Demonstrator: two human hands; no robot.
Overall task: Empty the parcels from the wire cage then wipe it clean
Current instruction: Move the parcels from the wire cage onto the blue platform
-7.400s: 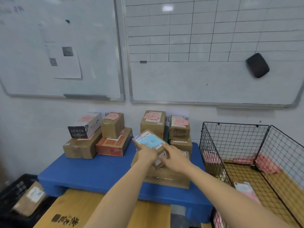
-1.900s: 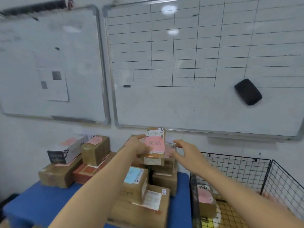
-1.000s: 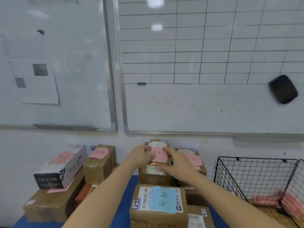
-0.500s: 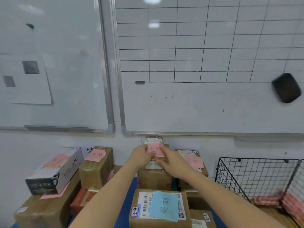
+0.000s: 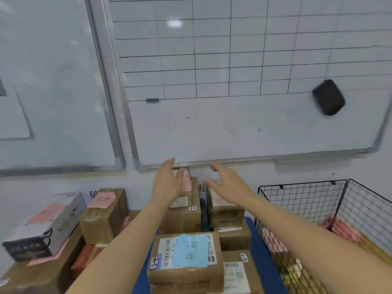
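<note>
Over on the left, the grey box [image 5: 42, 228] and the brown box with a pink note [image 5: 104, 215] sit settled on bigger cartons, so that side needs no attention. Now the left hand [image 5: 167, 183]: wide open, fingers spread and pointing up, gripping nothing, hovering right in front of the small pink-labelled parcel [image 5: 187, 181] that tops the tall brown stack [image 5: 186, 217]. Whether the palm brushes it, I can't tell. That parcel is perched high and close to the wall, and I'd call it the wobbly one, so the smart play is to draw the hands straight back, not sideways, and watch that it sits flat before looking away. Below, the blue-labelled parcel [image 5: 188, 255] lies square on its carton, a good solid base. Then the right hand [image 5: 229, 185]: also open, fingers loosely fanned, empty, held above the neighbouring pink-labelled box [image 5: 227, 213] and apart from it. Further right, past the edge of the blue platform [image 5: 265, 268], stands the wire cage [image 5: 301, 200], and it is not cleared yet: pink-labelled parcels [image 5: 344, 231] show blurred through the mesh near its floor. My read is that the right hand is best placed to swing across for those, reaching in over the rim, with new stacks started low on the platform and wiping saved for an empty cage.
</note>
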